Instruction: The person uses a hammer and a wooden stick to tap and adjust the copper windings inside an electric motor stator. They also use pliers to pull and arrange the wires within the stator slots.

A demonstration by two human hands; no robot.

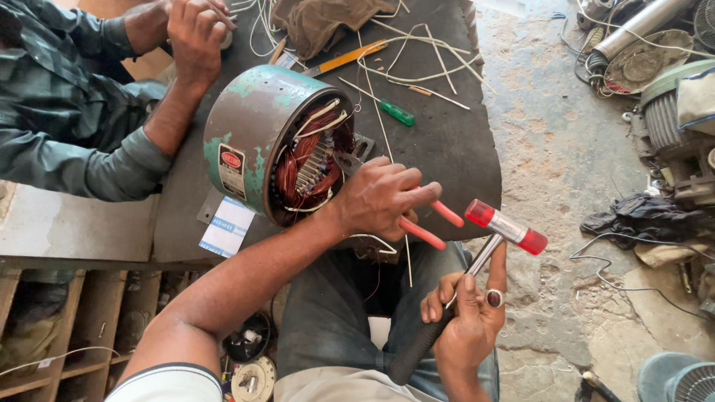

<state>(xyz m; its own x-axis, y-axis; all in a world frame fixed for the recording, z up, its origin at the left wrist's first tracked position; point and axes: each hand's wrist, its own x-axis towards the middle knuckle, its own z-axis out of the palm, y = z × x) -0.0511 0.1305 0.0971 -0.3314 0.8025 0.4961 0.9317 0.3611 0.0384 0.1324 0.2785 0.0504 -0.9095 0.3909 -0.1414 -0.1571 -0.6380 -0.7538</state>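
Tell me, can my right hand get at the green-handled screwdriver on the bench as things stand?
Probably not freely: the right hand is shut on the mallet, and the left hand with its red-handled pliers lies between it and the green-handled screwdriver.

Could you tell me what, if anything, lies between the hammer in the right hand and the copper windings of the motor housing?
The left hand, gripping red-handled pliers at the windings, lies directly between them and the hammer held by the right hand. Nothing else visible intervenes.
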